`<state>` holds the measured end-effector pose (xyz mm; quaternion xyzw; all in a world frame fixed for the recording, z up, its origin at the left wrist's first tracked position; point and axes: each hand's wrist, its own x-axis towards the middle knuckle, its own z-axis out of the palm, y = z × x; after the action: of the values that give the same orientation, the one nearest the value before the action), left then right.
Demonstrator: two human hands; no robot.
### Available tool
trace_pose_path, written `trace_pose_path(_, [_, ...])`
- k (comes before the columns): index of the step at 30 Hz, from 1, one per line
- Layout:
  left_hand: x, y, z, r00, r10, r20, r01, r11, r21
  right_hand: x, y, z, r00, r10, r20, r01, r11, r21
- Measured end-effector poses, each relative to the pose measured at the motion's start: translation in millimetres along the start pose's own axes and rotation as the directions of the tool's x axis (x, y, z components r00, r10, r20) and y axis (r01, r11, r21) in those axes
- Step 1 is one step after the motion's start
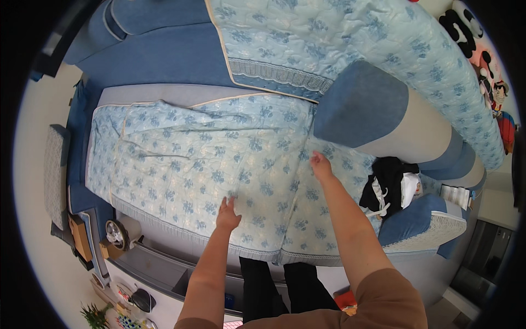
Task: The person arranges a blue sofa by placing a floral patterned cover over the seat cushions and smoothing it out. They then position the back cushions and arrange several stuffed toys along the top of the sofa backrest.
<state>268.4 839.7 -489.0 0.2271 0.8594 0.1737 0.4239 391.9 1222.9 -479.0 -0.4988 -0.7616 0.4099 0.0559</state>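
A pale blue quilted cover (219, 164) with blue flower clusters lies over the long sofa seat, wrinkled toward its left and far parts. My left hand (227, 215) is above its near middle part, open, with the fingers apart and nothing in them. Farther out and to the right, my right hand (321, 165) is over the same cover, close to a seam line. Its fingers are loosely bent and apart, with nothing visible in them. Whether either hand touches the cloth I cannot tell.
A blue and grey cushion (361, 104) stands beyond my right hand. Black and white clothing (392, 186) lies near a blue armrest (408, 219). Another flowered cover (350, 33) drapes the far section. A small round fan (118, 233) and a low table (148, 274) stand at the near left.
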Motion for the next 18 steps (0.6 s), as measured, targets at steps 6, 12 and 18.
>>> trace_pose_path(6, [56,3,-18,0.995,-0.043,0.088,0.017,0.962,0.273,59,3,23,0.966,-0.198,-0.166,0.161,0.964,-0.212])
trace_pose_path(12, [66,-13,-8,0.991,-0.011,0.135,-0.028,0.959,0.284,77,-1,38,0.942,-0.136,-0.305,0.001,0.914,-0.407])
trace_pose_path(18, [72,-16,-14,0.983,-0.003,0.184,-0.064,0.932,0.356,78,-6,49,0.901,-0.078,-0.427,-0.111,0.909,-0.401])
